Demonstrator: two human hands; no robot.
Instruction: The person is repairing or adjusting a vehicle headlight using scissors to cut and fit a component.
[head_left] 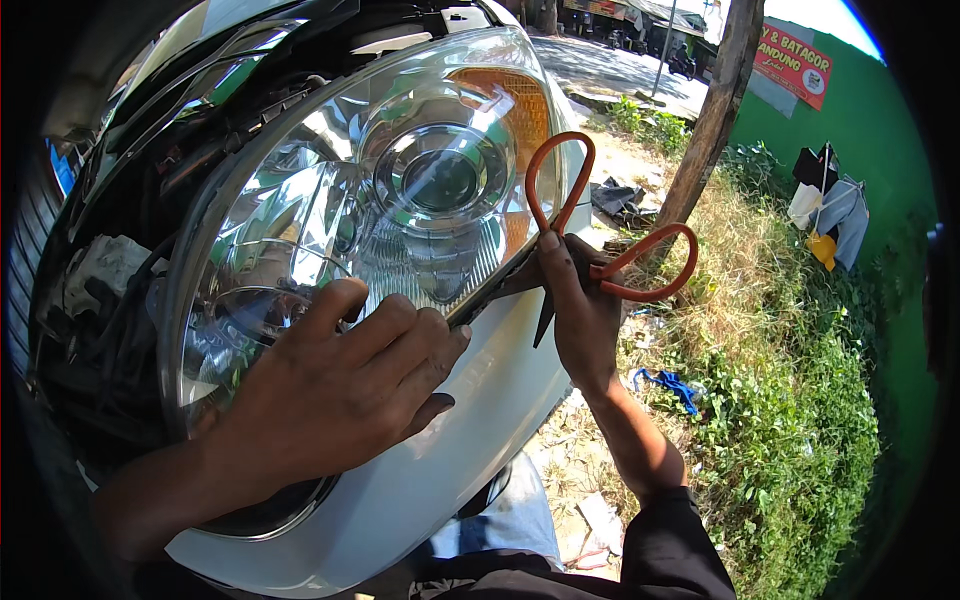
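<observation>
Orange-looped metal scissors [600, 271] sit at the lower right edge of the large clear-lensed headlight [385, 205], blades spread, the fingers of the right hand [582, 325] clamped around them near the pivot. Over the headlight's lower part, the left hand [345, 380] has its fingers curled; whether they grip anything cannot be told. Below the headlight curves a glossy white car body panel [500, 400]. Work along the headlight's edge looks unfinished; how much is left does not show.

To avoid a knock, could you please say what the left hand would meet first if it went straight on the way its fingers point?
Probably the open scissors in the right hand, though depth is hard to judge.
</observation>
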